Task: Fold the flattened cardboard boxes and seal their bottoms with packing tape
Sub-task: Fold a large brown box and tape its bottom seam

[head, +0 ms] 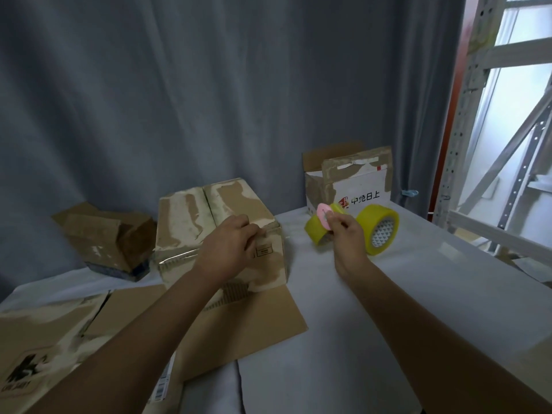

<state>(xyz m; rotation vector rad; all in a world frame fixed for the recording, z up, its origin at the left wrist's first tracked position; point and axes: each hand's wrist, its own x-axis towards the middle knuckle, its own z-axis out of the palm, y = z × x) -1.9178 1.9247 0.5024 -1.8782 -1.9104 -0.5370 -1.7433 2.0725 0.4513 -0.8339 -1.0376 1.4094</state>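
Note:
A worn brown folded box (191,222) stands on the white table (418,294), its flaps closed on top. My left hand (230,249) holds its near right top edge, fingers curled over the corner. To the right of the box, my right hand (349,237) is raised above the table and pinches a small pink round cutter (324,216). A large yellow tape roll (380,230) stands on edge just behind that hand. A smaller yellow roll (313,233) sits to its left, partly hidden by the cutter.
A flattened cardboard box (263,321) lies under and in front of the folded box, another flat one (44,348) at the lower left. A small brown box (110,243) sits at the left, a white printed box (355,186) at the back. Metal shelving (466,144) stands right.

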